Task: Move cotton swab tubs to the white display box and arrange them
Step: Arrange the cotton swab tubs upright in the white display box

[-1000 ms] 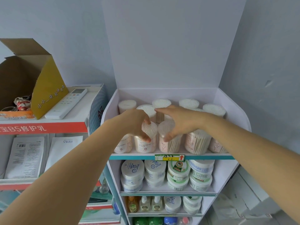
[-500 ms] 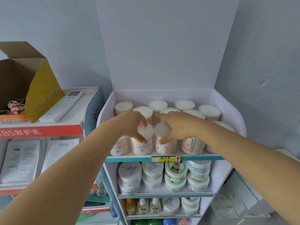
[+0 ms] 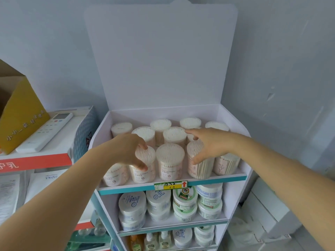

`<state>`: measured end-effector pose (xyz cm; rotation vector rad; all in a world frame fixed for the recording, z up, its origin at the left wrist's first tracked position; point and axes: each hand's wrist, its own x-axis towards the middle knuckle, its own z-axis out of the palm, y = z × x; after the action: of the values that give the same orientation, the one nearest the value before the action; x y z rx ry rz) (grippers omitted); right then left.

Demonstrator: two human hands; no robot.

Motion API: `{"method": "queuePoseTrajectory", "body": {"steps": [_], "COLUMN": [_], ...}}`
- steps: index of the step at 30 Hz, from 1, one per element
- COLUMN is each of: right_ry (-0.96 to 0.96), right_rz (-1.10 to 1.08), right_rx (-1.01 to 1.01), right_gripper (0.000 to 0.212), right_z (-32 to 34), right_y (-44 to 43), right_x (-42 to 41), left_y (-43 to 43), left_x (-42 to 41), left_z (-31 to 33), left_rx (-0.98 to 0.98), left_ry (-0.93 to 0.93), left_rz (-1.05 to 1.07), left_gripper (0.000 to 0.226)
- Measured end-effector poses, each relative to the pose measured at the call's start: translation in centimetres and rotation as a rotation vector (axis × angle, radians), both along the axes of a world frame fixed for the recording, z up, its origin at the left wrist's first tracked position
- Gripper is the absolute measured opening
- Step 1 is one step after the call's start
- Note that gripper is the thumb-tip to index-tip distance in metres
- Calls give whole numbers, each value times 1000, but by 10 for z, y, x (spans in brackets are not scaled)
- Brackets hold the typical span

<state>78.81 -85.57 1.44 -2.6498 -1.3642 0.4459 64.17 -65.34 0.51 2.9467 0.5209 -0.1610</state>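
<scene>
The white display box (image 3: 100,136) stands with its tall back flap up, and its top tray holds several clear cotton swab tubs in rows. My left hand (image 3: 130,151) grips the top of the second front-row tub (image 3: 145,171) between thumb and fingers. A front-row tub (image 3: 170,160) stands free between my hands. My right hand (image 3: 210,145) is spread over the tub to its right (image 3: 198,167). Its thumb lies against that tub's side and its fingers reach toward the tubs behind.
Below the tray, shelves hold white cream jars (image 3: 158,205) and small bottles (image 3: 157,240). A price tag (image 3: 170,185) sits on the tray's front edge. To the left are a white remote (image 3: 45,132) and an open cardboard box (image 3: 20,113). White boxes (image 3: 268,214) sit lower right.
My right hand has let go of the middle front tub and moved to the tub on its right. My left hand stays on its tub. The view has drawn closer.
</scene>
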Motion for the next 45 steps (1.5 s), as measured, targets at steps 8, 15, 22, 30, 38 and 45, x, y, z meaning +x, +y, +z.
{"method": "queuePoseTrajectory", "body": {"steps": [8, 15, 22, 30, 38, 45], "right_ry": [-190, -120, -268, -155, -178, -190], "right_rz": [1, 164, -72, -122, 54, -20], "right_rx": [-6, -75, -142, -82, -192, -227], "right_gripper": [105, 114, 97, 101, 83, 100], "right_z": [-10, 0, -19, -13, -5, 7], "right_y": [0, -2, 6, 10, 11, 5], "right_x": [-5, 3, -15, -8, -11, -12], "left_y": [-3, -1, -2, 0, 1, 1], "left_x": [6, 1, 3, 5, 4, 6], "left_z": [5, 2, 1, 1, 0, -1], "left_rx": [36, 0, 9, 12, 18, 17], "left_ry": [49, 29, 16, 27, 37, 35], "left_rz": [-8, 11, 5, 11, 11, 13], "left_gripper": [71, 70, 69, 70, 70, 70]}}
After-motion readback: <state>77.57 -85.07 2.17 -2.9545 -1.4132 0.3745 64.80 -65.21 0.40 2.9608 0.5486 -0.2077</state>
